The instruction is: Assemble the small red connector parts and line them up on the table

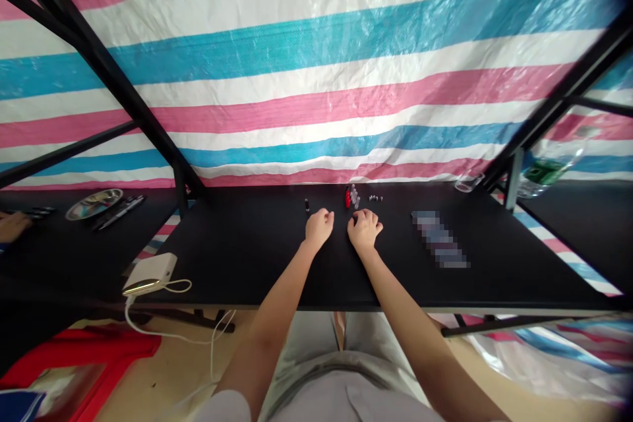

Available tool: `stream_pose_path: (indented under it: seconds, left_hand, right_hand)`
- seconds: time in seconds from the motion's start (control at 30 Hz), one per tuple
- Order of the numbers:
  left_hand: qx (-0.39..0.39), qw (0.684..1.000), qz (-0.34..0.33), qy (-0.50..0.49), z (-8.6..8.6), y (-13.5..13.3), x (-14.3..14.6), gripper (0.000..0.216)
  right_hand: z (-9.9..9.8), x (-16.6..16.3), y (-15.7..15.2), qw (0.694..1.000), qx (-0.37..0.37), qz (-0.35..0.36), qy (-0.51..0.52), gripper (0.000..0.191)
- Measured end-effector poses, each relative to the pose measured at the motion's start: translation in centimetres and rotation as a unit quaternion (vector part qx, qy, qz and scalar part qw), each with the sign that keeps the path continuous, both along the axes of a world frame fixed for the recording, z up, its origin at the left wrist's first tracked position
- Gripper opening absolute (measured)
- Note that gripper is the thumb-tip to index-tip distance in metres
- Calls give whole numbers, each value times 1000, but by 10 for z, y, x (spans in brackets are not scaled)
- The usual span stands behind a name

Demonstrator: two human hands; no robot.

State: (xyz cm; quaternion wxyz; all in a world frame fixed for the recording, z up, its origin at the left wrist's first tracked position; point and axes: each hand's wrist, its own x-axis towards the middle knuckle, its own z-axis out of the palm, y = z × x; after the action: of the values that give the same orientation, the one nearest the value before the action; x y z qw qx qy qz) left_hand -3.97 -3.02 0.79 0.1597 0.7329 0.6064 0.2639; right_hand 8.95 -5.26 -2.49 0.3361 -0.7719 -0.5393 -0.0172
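Left hand [319,225] and right hand [364,229] rest loosely curled, apparently empty, on the black bench [237,264], near small red-and-silver parts [351,198]

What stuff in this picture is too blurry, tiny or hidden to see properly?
Head view:
- The long patch on the table is blurred out.
- The red thing and little silver bits are too small to name.
- Someone's hand is cut off by the left edge.
- The left hand and right hand hide their own palms.
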Motion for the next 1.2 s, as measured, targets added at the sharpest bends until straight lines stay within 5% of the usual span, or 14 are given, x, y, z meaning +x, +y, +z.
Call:
stream_pose_path:
  seconds: [0.1,0.3,0.47,0.9,1.2]
  left_hand:
    - [49,996,-71,-7,-7,1,19,20]
    - [68,991,-116,24,-7,11,37,51]
    - [53,990,-127,37,-6,21,41,49]
    - [64,991,23,-117,-25,35,38,9]
    - [46,932,86,-349,-34,7,9,17]
  right_hand:
    - [-4,0,2,1000,3,5,9,26]
    - [-11,2,6,999,-1,38,32,30]
    - [-14,4,11,998,-11,52,39,33]
    - [-13,4,17,996,-58,68,23,38]
    - [-12,0,18,995,-75,68,4,42]
